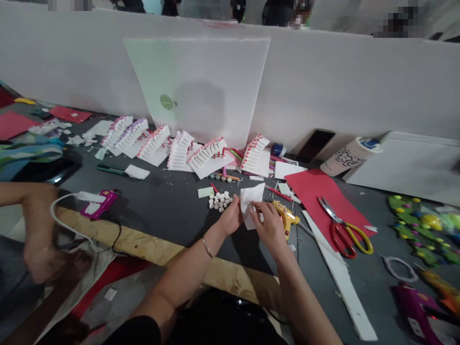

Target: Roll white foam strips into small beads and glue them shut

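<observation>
Along the dark surface a row of stepped paper models looks finished to me, while the white paper piece I work on, just left of the yellow glue gun, is yet unshaped. A paper cup lies tipped over, contents hidden. My left hand and right hand each pinch that piece in a closed grip

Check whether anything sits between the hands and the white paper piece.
Nothing visible does. The left hand and right hand both grip the white paper piece. The yellow glue gun lies beside the right hand and the small white balls beside the left, neither in between.
</observation>
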Available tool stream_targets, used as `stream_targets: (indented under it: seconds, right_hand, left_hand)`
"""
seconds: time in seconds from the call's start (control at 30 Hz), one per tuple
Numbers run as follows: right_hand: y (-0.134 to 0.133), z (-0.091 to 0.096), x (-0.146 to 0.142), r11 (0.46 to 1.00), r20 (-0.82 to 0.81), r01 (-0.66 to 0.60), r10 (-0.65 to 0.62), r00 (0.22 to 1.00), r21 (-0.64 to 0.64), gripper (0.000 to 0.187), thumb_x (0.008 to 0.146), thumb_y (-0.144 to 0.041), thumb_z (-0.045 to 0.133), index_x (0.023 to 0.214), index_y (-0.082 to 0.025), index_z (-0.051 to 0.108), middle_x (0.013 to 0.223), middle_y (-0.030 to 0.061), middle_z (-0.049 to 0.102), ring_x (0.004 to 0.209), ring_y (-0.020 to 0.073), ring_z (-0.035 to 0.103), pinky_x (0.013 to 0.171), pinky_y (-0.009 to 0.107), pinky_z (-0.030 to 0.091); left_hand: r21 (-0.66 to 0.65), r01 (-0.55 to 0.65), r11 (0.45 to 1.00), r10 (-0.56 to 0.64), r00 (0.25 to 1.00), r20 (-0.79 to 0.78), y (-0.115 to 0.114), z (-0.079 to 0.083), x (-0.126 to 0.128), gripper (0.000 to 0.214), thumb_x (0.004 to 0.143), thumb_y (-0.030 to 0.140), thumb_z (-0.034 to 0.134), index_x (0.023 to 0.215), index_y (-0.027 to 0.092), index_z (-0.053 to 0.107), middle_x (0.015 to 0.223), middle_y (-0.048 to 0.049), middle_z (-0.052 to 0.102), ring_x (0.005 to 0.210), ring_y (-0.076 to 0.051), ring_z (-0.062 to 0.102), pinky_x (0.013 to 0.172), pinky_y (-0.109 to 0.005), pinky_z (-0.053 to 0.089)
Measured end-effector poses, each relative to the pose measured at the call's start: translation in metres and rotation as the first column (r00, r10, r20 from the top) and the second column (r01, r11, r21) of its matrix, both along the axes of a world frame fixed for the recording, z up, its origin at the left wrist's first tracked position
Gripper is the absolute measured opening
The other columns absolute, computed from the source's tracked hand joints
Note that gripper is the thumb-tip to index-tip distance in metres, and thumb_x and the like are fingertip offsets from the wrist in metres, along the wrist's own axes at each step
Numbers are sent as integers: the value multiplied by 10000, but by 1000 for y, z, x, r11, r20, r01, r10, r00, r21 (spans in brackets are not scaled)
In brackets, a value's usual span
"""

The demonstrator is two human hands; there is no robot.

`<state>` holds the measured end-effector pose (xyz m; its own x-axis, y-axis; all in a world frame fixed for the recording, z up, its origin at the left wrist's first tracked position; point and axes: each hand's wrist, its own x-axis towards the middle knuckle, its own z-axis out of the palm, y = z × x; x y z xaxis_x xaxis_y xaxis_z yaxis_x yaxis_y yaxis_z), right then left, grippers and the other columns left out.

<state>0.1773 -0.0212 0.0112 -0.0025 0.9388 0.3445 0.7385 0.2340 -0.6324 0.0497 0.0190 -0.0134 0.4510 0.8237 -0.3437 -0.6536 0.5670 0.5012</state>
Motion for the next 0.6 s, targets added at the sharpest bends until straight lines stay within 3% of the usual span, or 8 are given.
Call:
stream_targets:
  seconds: [0.2, 0.4, 0.6]
  right_hand:
    - [5, 11, -9, 995, -22, 86, -87, 996, -59, 348, 913, -534, 502, 984, -207, 597, 909, 83, 662, 842, 239, 621, 768, 366, 475]
    - [17, 21, -19, 993, -48, 109, -112, 993, -55, 299, 914, -492, 496, 883, -214, 601, 855, 67, 659, 745, 207, 609, 685, 329, 449]
    - [22, 15, -20, 982, -253, 105, -144, 957, -159, 315, 883, -511, 507, 853, -209, 592, 793, 58, 679, 675, 198, 612, 654, 330, 477]
  left_hand:
    - [-49, -157, 986, 150, 980, -132, 0, -3, 1, 216, 709, 280, 826, 825, 175, 676, 725, 9, 686, 658, -120, 644, 652, -215, 497]
    - [62, -130, 990, 135, 986, -99, -3, -7, -2, 318, 675, 357, 850, 877, 182, 677, 851, -16, 695, 765, -128, 651, 706, -228, 498]
    - [117, -95, 989, 102, 994, -51, -4, -5, -4, 378, 664, 414, 852, 906, 172, 691, 895, -44, 693, 839, -167, 654, 751, -278, 504]
